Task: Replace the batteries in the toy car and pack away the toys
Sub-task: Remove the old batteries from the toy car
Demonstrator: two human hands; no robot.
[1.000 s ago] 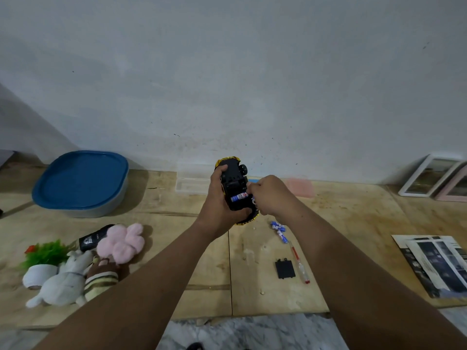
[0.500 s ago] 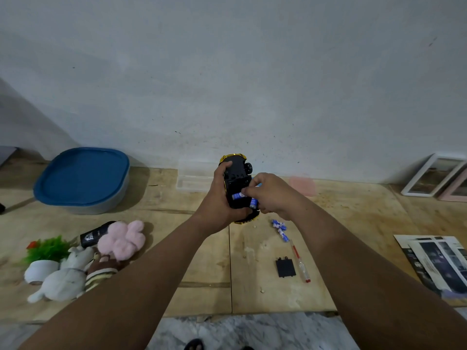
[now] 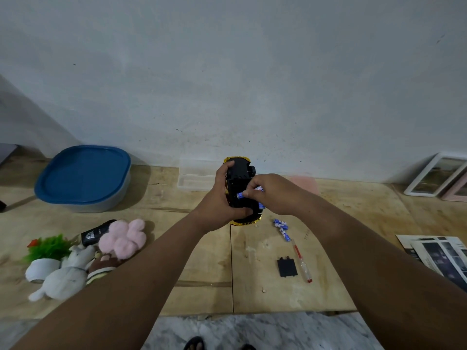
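Note:
My left hand (image 3: 219, 198) grips the toy car (image 3: 239, 181), which is gold with a black underside turned toward me, held above the wooden board. My right hand (image 3: 271, 193) pinches a blue and white battery (image 3: 240, 195) against the car's open underside. More blue batteries (image 3: 281, 226) lie on the board below the car. The black battery cover (image 3: 286, 267) and a red-handled screwdriver (image 3: 301, 262) lie further toward me. Soft toys sit at the left: a pink plush (image 3: 125, 236), a white bunny (image 3: 66, 276) and a brown striped one (image 3: 101, 267).
A grey tub with a blue lid (image 3: 83, 176) stands at the back left. A clear plastic box (image 3: 195, 178) sits against the wall behind the car. A small potted plant (image 3: 45, 256) and a black item (image 3: 97, 232) lie by the plush toys. Picture frames (image 3: 437, 178) and printed sheets (image 3: 439, 253) are at the right.
My right hand has slid over the car's underside, covering most of the battery it presses there. The car sits slightly higher in view. Everything on the board stays put.

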